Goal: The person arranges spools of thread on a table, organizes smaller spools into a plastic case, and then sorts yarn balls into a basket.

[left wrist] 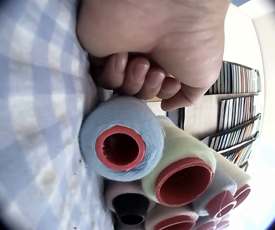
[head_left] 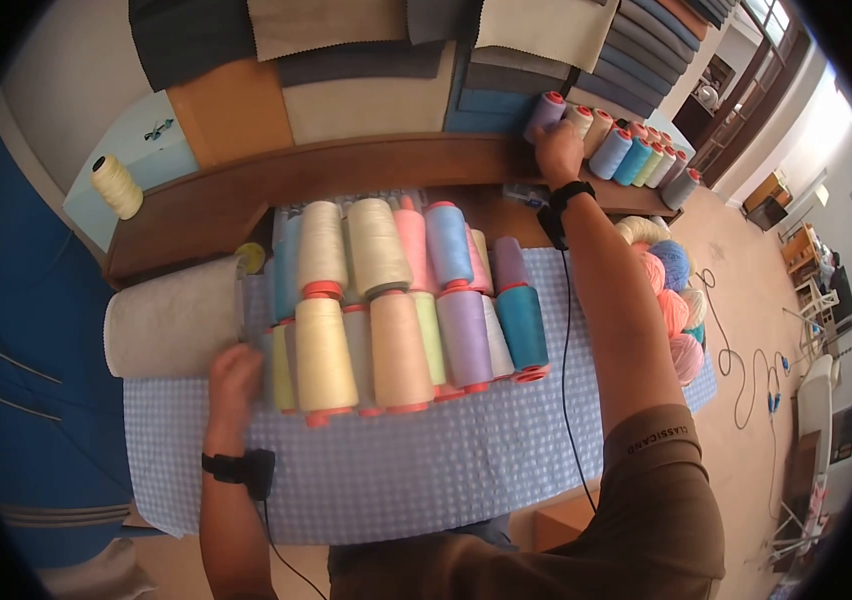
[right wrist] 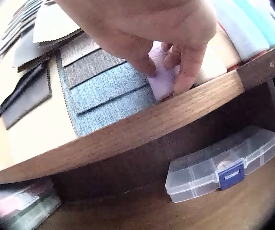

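On the wooden shelf at the back, my right hand (head_left: 558,152) grips a purple thread cone (head_left: 544,112). The right wrist view shows the thumb and fingers around the cone's sides, its base close to the shelf edge. My left hand (head_left: 234,380), blurred in the head view, is low over the checked cloth at the left end of a stack of thread cones (head_left: 401,340). Its fingers (left wrist: 138,72) curl loosely and hold nothing, right beside a light blue cone (left wrist: 123,112) with a red core. Pale green and cream cones lie beyond that one.
More cones (head_left: 636,160) stand along the shelf (head_left: 366,155) at right. A yellow cone (head_left: 118,187) is at far left. Yarn balls (head_left: 671,265) sit by the table's right side. Beneath the shelf lies a clear plastic case (right wrist: 200,172). Fabric swatches (head_left: 366,105) hang behind.
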Demonstrator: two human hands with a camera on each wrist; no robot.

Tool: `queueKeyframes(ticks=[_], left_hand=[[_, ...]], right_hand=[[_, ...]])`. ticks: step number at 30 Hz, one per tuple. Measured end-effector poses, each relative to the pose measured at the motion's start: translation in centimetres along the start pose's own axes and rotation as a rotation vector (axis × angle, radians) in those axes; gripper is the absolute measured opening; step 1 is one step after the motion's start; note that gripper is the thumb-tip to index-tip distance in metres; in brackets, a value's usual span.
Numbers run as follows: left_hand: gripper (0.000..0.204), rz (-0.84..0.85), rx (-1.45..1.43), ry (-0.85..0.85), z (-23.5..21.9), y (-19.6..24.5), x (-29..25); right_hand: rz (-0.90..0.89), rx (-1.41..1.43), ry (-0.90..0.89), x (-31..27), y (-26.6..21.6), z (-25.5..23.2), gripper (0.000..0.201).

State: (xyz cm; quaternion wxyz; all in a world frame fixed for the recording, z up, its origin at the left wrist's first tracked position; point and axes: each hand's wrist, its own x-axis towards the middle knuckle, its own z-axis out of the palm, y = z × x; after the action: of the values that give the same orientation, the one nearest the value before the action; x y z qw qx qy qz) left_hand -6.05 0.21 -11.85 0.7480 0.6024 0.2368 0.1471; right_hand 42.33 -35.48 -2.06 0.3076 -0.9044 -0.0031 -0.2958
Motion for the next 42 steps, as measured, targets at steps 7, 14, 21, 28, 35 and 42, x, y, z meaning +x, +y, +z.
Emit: queueKeyframes(ticks=[7,14,21,28,35,42], left_hand=[[0.023,-0.007,-0.011,-0.031,-0.1,0.3,-0.4],[0.023,-0.008,0.0,-0.029,-0.1,0.2,-0.3],[0.021,-0.007,-0.028,-0.049,-0.4,-0.2,0.0],[0.033,0.012,-0.022,-0.032,0.3,0.2,0.1],[0.032,0.013,-0.02,-0.05,-0.2,0.0,0.3],[0.03,0.006,0.0,-0.037,-0.1,-0.1,0.5]], right_hand=[[-0.009,-0.034,-0.08,0.2,0.4,-0.3,0.039],[-0.209,0.132,-0.501,-7.2,-1.9,-8.9,0.04],[-0.393,-0.109,-0.884,-17.5,-3.6,-20.2,0.038],[-1.129,-0.254,-0.629,-22.9,-1.8,-23.1,0.056],[-1.153,-0.155,-0.617,-20.6,-1.7,-22.9,0.048],[-0.256,0.054,-0.438,-8.3,-2.2,-14.5,0.052]])
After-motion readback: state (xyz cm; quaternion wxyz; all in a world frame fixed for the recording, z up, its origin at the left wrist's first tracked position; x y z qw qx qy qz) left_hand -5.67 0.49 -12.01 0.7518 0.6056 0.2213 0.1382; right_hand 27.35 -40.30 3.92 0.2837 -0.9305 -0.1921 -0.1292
